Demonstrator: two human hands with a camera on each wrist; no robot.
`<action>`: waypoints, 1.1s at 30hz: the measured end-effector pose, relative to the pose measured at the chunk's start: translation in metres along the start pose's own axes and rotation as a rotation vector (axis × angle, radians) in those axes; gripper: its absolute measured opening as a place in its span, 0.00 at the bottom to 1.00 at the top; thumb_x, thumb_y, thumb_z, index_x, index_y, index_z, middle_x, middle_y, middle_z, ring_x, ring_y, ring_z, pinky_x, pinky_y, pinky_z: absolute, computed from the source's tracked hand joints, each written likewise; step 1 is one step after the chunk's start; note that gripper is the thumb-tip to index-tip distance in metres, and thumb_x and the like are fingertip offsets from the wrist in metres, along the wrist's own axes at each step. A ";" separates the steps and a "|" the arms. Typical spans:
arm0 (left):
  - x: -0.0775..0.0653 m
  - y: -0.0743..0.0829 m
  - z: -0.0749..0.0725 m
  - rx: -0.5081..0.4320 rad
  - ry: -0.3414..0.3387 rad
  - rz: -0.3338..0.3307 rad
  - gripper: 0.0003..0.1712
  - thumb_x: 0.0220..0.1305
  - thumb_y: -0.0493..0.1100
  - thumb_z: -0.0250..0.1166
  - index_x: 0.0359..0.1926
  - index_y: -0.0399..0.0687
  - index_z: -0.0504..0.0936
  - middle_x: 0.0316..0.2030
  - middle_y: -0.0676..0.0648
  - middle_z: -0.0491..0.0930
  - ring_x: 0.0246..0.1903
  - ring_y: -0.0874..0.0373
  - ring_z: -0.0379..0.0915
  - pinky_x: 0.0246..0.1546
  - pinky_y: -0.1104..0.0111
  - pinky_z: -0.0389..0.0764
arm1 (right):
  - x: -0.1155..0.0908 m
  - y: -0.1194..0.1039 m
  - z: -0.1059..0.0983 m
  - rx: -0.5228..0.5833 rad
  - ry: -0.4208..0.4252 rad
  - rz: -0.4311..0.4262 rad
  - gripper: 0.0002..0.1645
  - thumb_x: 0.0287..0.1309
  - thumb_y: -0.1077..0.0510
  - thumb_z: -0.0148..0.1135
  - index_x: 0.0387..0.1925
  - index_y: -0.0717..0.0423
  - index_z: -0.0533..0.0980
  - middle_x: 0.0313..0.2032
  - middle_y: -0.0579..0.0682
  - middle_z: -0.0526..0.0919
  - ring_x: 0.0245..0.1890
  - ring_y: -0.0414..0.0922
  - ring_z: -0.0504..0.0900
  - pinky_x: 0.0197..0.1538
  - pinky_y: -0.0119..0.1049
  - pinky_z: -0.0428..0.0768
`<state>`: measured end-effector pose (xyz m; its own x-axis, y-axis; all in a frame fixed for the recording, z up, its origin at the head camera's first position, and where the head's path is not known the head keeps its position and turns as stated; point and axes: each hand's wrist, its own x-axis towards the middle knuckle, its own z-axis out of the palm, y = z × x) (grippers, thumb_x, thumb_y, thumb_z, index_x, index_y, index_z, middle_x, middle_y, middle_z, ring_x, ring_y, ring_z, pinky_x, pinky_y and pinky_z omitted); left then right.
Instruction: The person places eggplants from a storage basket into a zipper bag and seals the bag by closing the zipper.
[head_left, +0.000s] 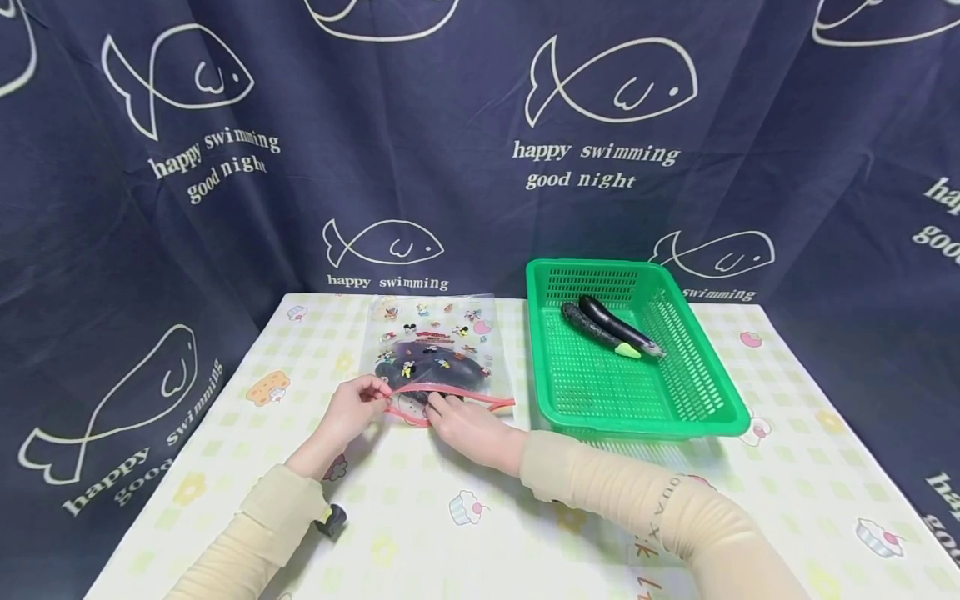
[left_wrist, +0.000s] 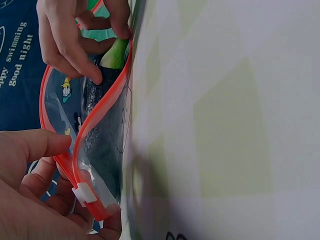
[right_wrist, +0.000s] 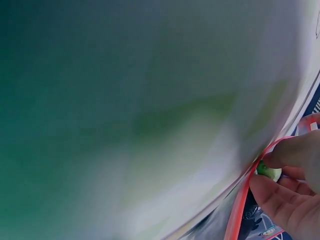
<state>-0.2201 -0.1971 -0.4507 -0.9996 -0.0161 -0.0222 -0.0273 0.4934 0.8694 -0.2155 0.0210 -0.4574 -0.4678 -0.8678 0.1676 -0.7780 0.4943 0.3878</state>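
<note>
A clear zip bag [head_left: 468, 337] with cartoon prints and a red zip edge lies on the table, its mouth toward me and parted. Dark, smooth vegetables show through its film. My left hand [head_left: 352, 414] pinches the bag's left corner, close to the white slider [left_wrist: 85, 194]. At the mouth, my right hand [head_left: 471, 429] grips the light green end of a dark, bumpy cucumber [left_wrist: 115, 54]. Most of that cucumber lies inside the bag, seen through the film in the left wrist view. The right wrist view shows thumb and fingers around the green tip [right_wrist: 270, 172].
Right of the bag stands a green plastic basket [head_left: 645, 429]. It holds another dark cucumber [head_left: 592, 325] with a green tip and a glossy eggplant [head_left: 618, 321]. A printed checked cloth [head_left: 480, 533] covers the table. Behind hangs a navy curtain [head_left: 480, 167] with fish drawings.
</note>
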 end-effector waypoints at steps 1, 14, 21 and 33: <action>0.000 0.000 0.000 0.001 -0.001 0.001 0.08 0.51 0.30 0.62 0.35 0.35 0.80 0.26 0.47 0.77 0.28 0.58 0.68 0.30 0.70 0.71 | 0.000 0.000 0.000 -0.001 0.000 0.000 0.21 0.57 0.63 0.58 0.54 0.59 0.74 0.46 0.52 0.72 0.39 0.43 0.77 0.38 0.30 0.80; -0.001 0.000 0.000 -0.006 -0.005 -0.008 0.07 0.51 0.29 0.62 0.35 0.35 0.80 0.26 0.48 0.77 0.27 0.58 0.68 0.28 0.71 0.71 | -0.001 0.001 -0.001 0.019 -0.021 0.006 0.22 0.58 0.64 0.57 0.56 0.59 0.73 0.49 0.53 0.72 0.41 0.44 0.79 0.39 0.31 0.81; -0.001 -0.001 0.000 -0.013 -0.008 0.000 0.07 0.52 0.29 0.62 0.35 0.35 0.79 0.26 0.47 0.77 0.27 0.58 0.68 0.28 0.71 0.71 | -0.005 0.002 -0.002 0.046 -0.045 0.007 0.24 0.58 0.64 0.57 0.58 0.59 0.71 0.51 0.54 0.72 0.42 0.45 0.79 0.42 0.33 0.81; 0.000 0.000 0.000 -0.010 -0.008 0.005 0.07 0.51 0.29 0.62 0.34 0.35 0.79 0.25 0.48 0.76 0.27 0.58 0.68 0.28 0.71 0.71 | -0.017 0.004 -0.009 0.069 -0.029 -0.010 0.22 0.56 0.64 0.58 0.54 0.58 0.72 0.50 0.52 0.72 0.42 0.43 0.77 0.41 0.31 0.80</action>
<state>-0.2200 -0.1972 -0.4510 -0.9997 -0.0067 -0.0214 -0.0219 0.4847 0.8744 -0.2068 0.0375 -0.4504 -0.4711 -0.8714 0.1372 -0.8092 0.4888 0.3260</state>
